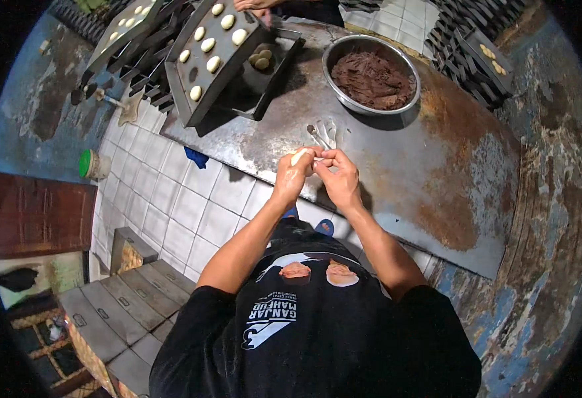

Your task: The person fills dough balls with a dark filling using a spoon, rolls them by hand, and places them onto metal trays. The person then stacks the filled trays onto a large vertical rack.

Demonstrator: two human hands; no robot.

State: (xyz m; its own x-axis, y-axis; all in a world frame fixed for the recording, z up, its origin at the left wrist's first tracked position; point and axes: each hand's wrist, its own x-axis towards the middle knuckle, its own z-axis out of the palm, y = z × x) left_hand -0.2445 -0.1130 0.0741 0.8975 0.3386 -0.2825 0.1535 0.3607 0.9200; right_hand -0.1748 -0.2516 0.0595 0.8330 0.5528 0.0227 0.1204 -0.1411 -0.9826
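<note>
**Dough is being worked between two hands**

The dough (298, 156) is being held at the upper side of the left hand (292, 174), whose fingers are being curled around it. At its right, the fingertips of the right hand (341, 179) are being pressed together; what is being pinched there cannot be told. By appearance, the piece is being shaped. For the next move, light and even pressure seems to be called for, so that the dough is not being torn.

Just beyond the hands, spoons (324, 134) are lying on the table (397, 156), and the straight way to the bowl (327, 69) is being partly crossed by them. In this bowl, farther and to the right of the hands, brown paste (372, 78) is being contained. Beyond the hands to the left, a tilted tray (195, 73) with balls (208, 44) is being handled, it seems, by a co-worker's hand (254, 5); the lower tray (282, 76) is being partly covered by it.
</note>
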